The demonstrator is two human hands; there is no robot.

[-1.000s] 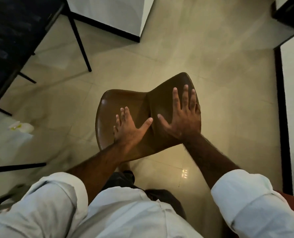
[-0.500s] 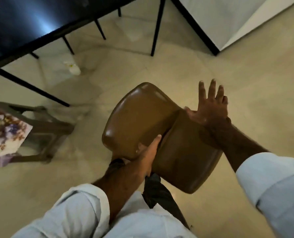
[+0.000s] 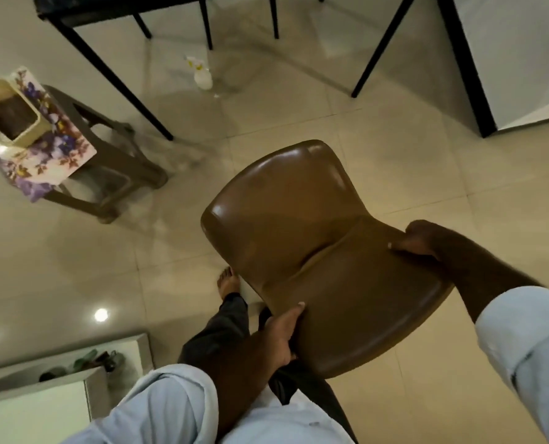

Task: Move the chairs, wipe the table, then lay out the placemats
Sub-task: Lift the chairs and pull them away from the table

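A glossy brown chair (image 3: 298, 225) fills the middle of the view, seen from above with its seat toward the table. My left hand (image 3: 281, 334) grips the near left edge of its backrest. My right hand (image 3: 417, 240) grips the right edge where seat and back meet. Its legs are hidden under the shell. The dark table (image 3: 84, 9) with thin black legs stands at the top. A floral placemat (image 3: 48, 145) lies on a brown plastic stool (image 3: 112, 174) at the left.
A cream holder (image 3: 13, 118) with something dark in it sits on the placemat. A white spray bottle (image 3: 201, 73) stands on the tiled floor under the table. A white cabinet (image 3: 516, 59) is at top right, a white shelf unit (image 3: 51, 389) at bottom left. My bare foot (image 3: 228, 282) is beside the chair.
Both hands went from resting flat on the chair to gripping its edges. The view has swung round so the table, stool and spray bottle now lie ahead.
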